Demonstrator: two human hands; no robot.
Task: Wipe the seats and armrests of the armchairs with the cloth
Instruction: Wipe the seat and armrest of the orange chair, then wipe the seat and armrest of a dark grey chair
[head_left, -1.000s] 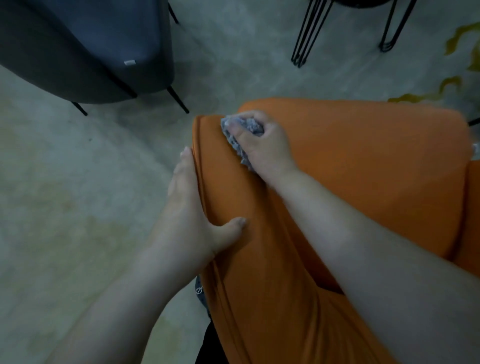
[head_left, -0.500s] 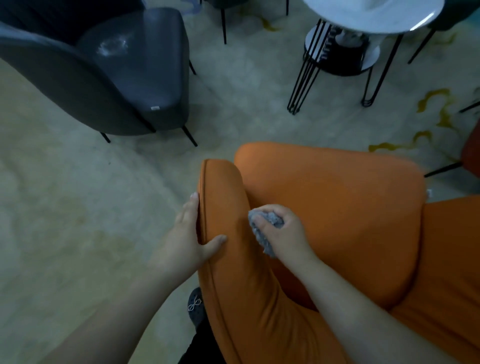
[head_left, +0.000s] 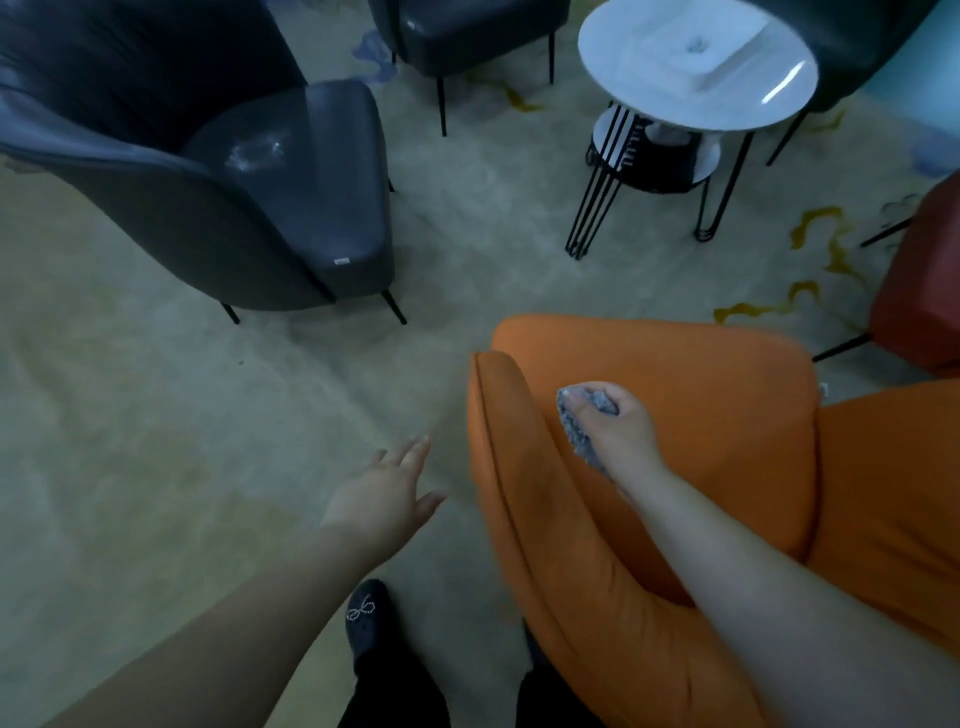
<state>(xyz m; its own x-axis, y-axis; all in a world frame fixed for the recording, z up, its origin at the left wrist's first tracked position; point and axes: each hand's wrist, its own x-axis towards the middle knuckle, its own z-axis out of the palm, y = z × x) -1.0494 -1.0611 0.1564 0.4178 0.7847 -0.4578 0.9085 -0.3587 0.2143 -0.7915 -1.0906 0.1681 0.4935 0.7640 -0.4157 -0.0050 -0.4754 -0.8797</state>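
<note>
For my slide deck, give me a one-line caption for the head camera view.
Right hand presses a grey cloth on the orange armchair; left hand open beside it.

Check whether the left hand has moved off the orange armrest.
Yes. The left hand has let go and drifted left, clear of the orange armrest, open over the carpet.

**Carpet and what stands on it**

A pale, patterned carpet (head_left: 156, 415) covers the floor. On it stand an orange armchair (head_left: 675, 415), a dark grey armchair (head_left: 291, 208) on thin black legs, a second dark chair (head_left: 467, 31) further back, and a round white side table (head_left: 696, 67) on black wire legs. A dark shoe (head_left: 366, 623) rests on it too.
</note>
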